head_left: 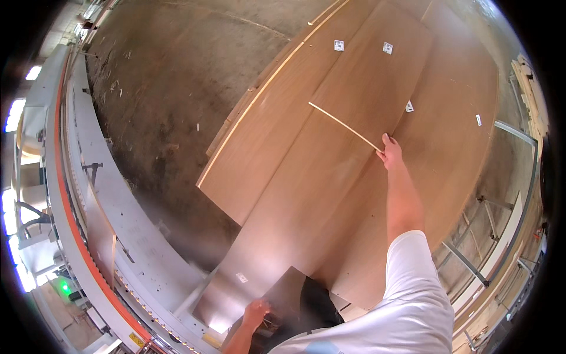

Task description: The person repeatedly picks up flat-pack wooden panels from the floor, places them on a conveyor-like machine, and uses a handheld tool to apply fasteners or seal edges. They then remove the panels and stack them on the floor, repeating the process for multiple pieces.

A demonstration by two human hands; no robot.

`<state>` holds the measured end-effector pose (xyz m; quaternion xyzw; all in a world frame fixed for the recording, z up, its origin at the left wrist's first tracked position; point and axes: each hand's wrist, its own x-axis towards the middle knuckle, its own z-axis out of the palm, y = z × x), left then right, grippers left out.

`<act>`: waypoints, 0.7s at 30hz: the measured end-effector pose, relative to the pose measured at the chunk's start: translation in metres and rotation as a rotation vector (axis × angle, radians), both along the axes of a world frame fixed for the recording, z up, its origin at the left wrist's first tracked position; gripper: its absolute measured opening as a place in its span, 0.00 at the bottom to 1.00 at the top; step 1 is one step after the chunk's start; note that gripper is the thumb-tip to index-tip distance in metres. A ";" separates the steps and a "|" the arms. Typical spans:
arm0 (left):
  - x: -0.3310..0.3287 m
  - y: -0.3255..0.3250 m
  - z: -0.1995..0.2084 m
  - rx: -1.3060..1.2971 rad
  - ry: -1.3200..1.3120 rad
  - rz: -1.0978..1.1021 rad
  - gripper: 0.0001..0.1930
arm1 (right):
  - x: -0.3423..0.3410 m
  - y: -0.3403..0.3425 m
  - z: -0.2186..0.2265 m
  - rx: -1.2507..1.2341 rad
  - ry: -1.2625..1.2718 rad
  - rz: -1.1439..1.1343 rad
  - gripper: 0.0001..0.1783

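Note:
A long brown board [295,194] with a pale end edge lies at an angle over other brown panels. At its far end, my right hand [390,152] grips the corner, with the thumb on top and the fingers curled at the edge. My right arm reaches far forward. Low in the view, my left hand [257,311] is near the board's near end, beside a darker brown surface [289,288]. Its fingers look curled, but what they hold is hidden. A small white label [242,277] sits near the board's near end.
Large brown panels [454,135] carrying several white labels are stacked ahead. Along the left runs a grey machine [130,218] with an orange-red band [72,206] and a green light [65,287]. Metal frames [466,264] stand at the right. Concrete floor [171,76] shows between machine and stack.

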<state>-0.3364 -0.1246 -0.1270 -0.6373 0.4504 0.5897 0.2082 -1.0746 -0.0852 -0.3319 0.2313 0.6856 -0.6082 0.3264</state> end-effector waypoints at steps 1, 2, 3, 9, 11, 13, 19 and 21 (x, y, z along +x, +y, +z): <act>-0.003 -0.008 -0.015 -0.032 -0.001 -0.063 0.14 | 0.006 0.005 -0.002 -0.002 0.014 0.006 0.26; -0.009 -0.013 -0.030 -0.140 0.116 -0.163 0.14 | 0.017 0.008 0.001 -0.034 -0.025 0.014 0.24; -0.019 -0.016 -0.044 -0.249 0.233 -0.261 0.14 | 0.036 0.010 0.005 -0.066 -0.064 0.025 0.23; -0.197 -0.062 -0.008 -0.153 0.330 -0.023 0.20 | 0.206 0.034 0.064 -0.237 -0.187 0.245 0.28; -0.205 -0.054 -0.041 -0.131 0.426 0.287 0.23 | 0.268 0.037 0.107 -0.177 -0.220 0.405 0.22; -0.223 -0.052 -0.036 -0.041 0.502 0.530 0.23 | 0.346 0.050 0.134 -0.193 -0.302 0.456 0.19; -0.114 -0.026 0.000 -0.288 0.236 0.852 0.24 | 0.429 0.091 0.173 -0.245 -0.582 0.490 0.18; -0.061 -0.024 0.023 -0.397 0.180 0.878 0.24 | 0.399 0.081 0.175 -0.357 -0.466 0.112 0.22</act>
